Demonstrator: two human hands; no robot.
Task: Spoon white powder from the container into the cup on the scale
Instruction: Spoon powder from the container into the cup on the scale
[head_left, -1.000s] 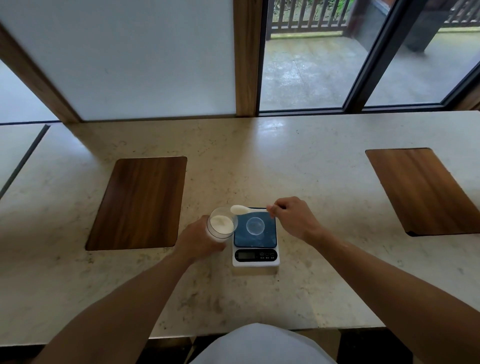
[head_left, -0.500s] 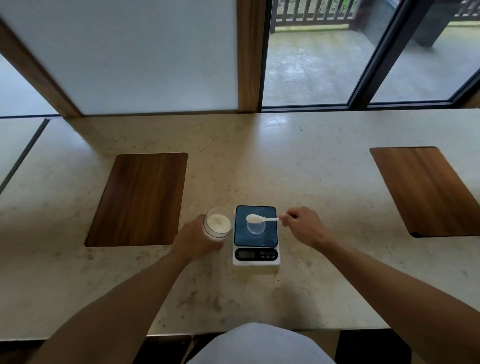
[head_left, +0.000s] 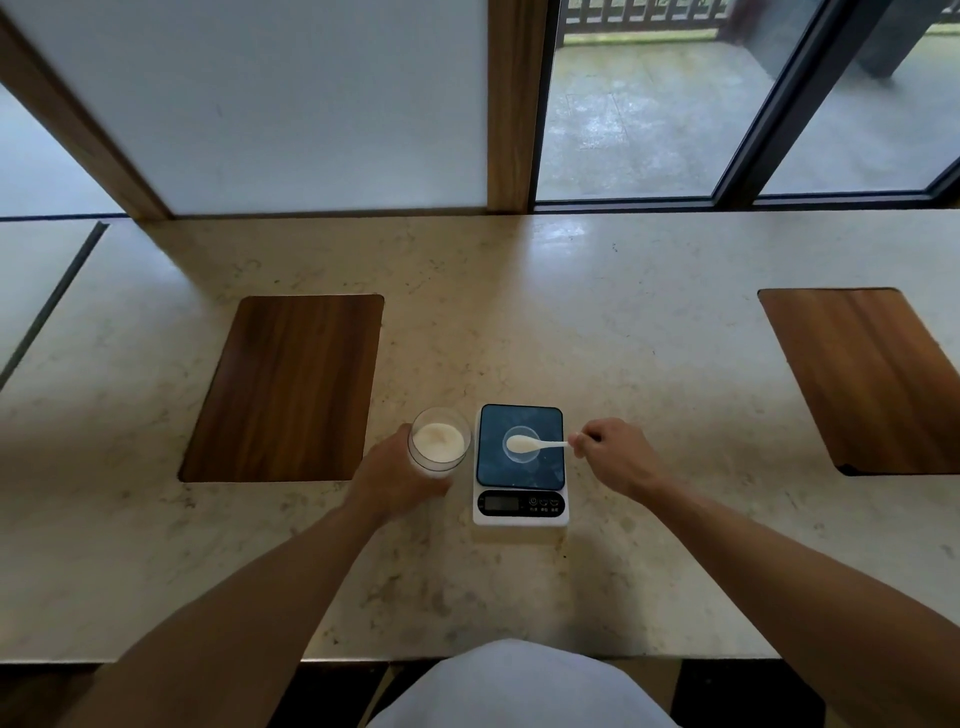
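A clear container holding white powder stands on the counter just left of a small white scale with a dark blue plate. My left hand grips the container from the near side. A small clear cup sits in the middle of the scale plate. My right hand, right of the scale, pinches the handle of a white spoon. The spoon's bowl hangs over the cup with powder in it.
The stone counter has a wooden inset panel left of the container and another wooden panel at the far right. Windows and a wooden post rise behind the counter's back edge. The counter's near edge lies close to my body.
My right hand carried the loaded spoon rightward from above the container to over the cup on the scale. My left hand kept hold of the container.
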